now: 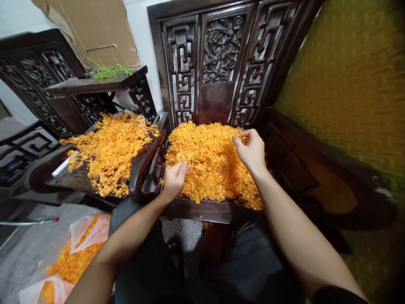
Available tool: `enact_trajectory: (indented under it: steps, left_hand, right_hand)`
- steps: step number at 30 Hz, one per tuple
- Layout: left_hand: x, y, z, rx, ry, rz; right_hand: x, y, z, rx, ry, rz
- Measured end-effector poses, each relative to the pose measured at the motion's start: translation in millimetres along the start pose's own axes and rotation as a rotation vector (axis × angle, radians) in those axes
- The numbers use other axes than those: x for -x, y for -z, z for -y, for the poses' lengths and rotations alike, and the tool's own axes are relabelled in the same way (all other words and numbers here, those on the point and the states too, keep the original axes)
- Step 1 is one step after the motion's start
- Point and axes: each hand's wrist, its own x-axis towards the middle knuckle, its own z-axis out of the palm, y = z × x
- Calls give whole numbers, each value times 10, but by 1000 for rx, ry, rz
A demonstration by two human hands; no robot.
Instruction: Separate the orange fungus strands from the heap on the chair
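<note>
Orange, thin, curly strands, seemingly plastic, form a dense pile (209, 173) on a dark, polished wooden seat (196, 210), against a carved openwork backrest (218, 101). The position, directly before the knees, appears chosen for easy reach by both hands. A second, looser orange heap (110, 147) occupies the neighbouring seat to the left, beyond a curved wooden armrest (136, 179) that keeps the two lots apart. More orange material lies on the floor in a translucent, whitish plastic bag (95, 232), presumably for containment.

Left hand (175, 178): at the pile's front left, fingers curled closed, thumb pressed to the forefinger; any piece gripped cannot be confirmed. Right hand (252, 150): over the pile's far right, thumb and forefinger drawn close in a pinch; whether they grip a strand cannot be determined.
</note>
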Motion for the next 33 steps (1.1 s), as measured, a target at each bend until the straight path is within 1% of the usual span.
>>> enact_trajectory:
  steps: [2,4,5,7,8,10,11,12,13,15,16,18,19,20,21,22,24,25,26,27,29,31,33]
  left_hand:
    - [-1,-37,7,75,35,-3]
    - [-17,-88,8,249,121,-13]
    - [-32,-115,3,361,175,-19]
    - [-72,-162,-25,573,268,-29]
    - [-93,-179,-48,657,302,-33]
    - [-124,-201,-110,776,348,-43]
    - [-129,-208,-146,815,365,-48]
    - [-125,-212,-184,846,381,-47]
    - [-113,-214,-222,870,397,-42]
    - [-72,-209,-295,897,430,-14]
    - [-51,-199,-329,901,451,12]
    - [-22,-153,-382,896,496,71]
    - [-19,-113,-397,886,513,90]
    - [-24,-63,-402,871,519,96]
    - [-35,-3,-395,847,508,84]
    - [-49,61,-378,807,481,58]
    - [-67,177,-322,664,396,-5]
    - [-67,217,-291,558,346,-20]
    - [-58,238,-265,433,296,-15]
    - [-43,239,-246,301,243,7]
    - [-1,193,-240,55,126,73]
    - [35,118,-269,-114,8,123]
    - [53,56,-306,-185,-77,145]
  right_hand:
    - [-69,95,-75,309,100,-22]
    - [-36,153,-62,438,165,33]
    - [21,163,-16,458,226,54]
    - [202,138,136,407,384,102]
    - [314,103,224,348,452,165]
    - [547,-12,381,216,525,358]
    - [653,-83,439,153,523,441]
    - [741,-156,480,87,494,493]
    - [809,-224,507,12,441,509]
    - [870,-312,539,-163,290,485]
    - [864,-320,548,-240,205,481]
    - [793,-245,553,-319,77,533]
    - [733,-166,543,-307,56,576]
    - [664,-65,521,-256,67,614]
    - [589,48,485,-173,103,620]
    - [514,164,438,-72,153,578]
    - [394,359,331,110,234,392]
    - [365,420,288,155,247,298]
    - [364,447,266,161,240,233]
    - [393,441,270,138,229,209]
    - [530,337,357,68,255,268]
    - [711,163,509,37,350,372]
    - [853,3,647,69,481,461]
